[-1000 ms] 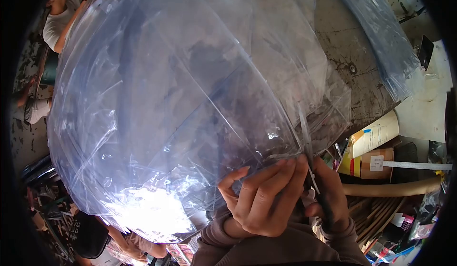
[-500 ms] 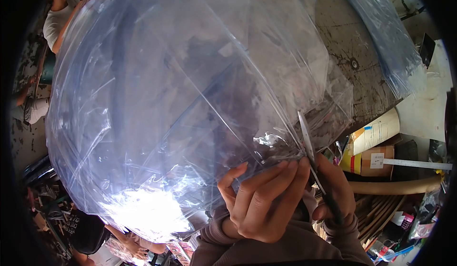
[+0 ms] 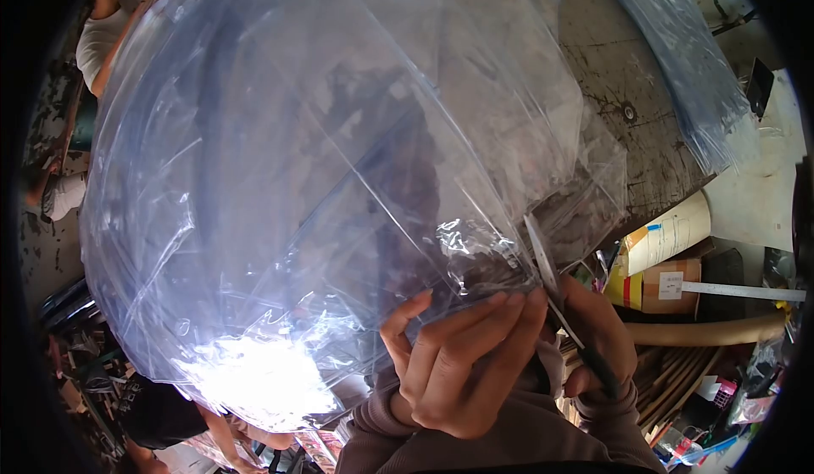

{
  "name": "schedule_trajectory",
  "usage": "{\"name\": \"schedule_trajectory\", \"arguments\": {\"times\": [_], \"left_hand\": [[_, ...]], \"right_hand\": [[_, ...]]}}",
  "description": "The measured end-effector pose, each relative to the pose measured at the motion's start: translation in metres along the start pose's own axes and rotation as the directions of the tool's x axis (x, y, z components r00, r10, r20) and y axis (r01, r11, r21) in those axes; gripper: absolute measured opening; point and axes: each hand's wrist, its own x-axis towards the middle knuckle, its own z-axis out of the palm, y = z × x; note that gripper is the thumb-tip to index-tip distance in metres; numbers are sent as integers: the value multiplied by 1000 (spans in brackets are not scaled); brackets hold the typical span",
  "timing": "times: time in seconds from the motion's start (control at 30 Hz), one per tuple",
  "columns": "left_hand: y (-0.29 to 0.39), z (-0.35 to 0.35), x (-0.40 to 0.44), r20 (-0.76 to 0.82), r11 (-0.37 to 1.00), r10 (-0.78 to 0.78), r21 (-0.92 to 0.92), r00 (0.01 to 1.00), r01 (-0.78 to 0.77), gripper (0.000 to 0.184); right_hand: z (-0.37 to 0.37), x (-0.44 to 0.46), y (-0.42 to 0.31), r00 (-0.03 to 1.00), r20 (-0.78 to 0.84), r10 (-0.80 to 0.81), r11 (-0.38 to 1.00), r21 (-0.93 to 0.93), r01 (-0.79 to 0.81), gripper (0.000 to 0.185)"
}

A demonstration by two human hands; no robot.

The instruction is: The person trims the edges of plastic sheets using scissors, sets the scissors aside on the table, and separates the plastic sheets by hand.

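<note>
Layers of clear plastic sheet (image 3: 339,160) spread across most of the view, with bright glare at the lower left. My left hand (image 3: 471,359) pinches the near edge of the sheet, its fingers bent over the plastic. Right beside it, my right hand (image 3: 598,334) is closed around the dark handle of a pair of scissors (image 3: 545,262). The metal blades point up and away from me, lying at the sheet's edge next to my left fingertips. How far the blades are apart is hard to make out.
More folded plastic sheet (image 3: 670,58) lies on the worn table (image 3: 623,75) at the upper right. A cardboard box (image 3: 674,287), a paper roll (image 3: 674,228) and a metal ruler (image 3: 746,292) are at the right. Other people are at the left, one in a dark cap or top (image 3: 161,410).
The scissors and my right hand have shifted slightly down and the blades tilt a little more left. My left hand moved slightly left with the plastic edge. The person at lower left moved.
</note>
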Motion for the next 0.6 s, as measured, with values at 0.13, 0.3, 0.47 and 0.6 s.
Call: {"name": "schedule_trajectory", "arguments": {"times": [0.13, 0.3, 0.47, 0.6], "left_hand": [[1, 0, -1, -15, 999, -29, -14, 999, 29, 47], [0, -1, 0, -25, 999, -37, -14, 999, 36, 47], [1, -1, 0, -20, 999, -41, -13, 999, 41, 43], [-1, -3, 0, -4, 1000, -27, -14, 1000, 27, 43]], "right_hand": [[-3, 0, -3, 999, 45, 14, 1000, 26, -15, 82], [1, 1, -2, 1000, 24, 7, 999, 42, -8, 81], [3, 3, 0, 997, 41, -68, 998, -13, 69, 82], [0, 4, -3, 996, 17, -92, 992, -86, 93, 80]]}}
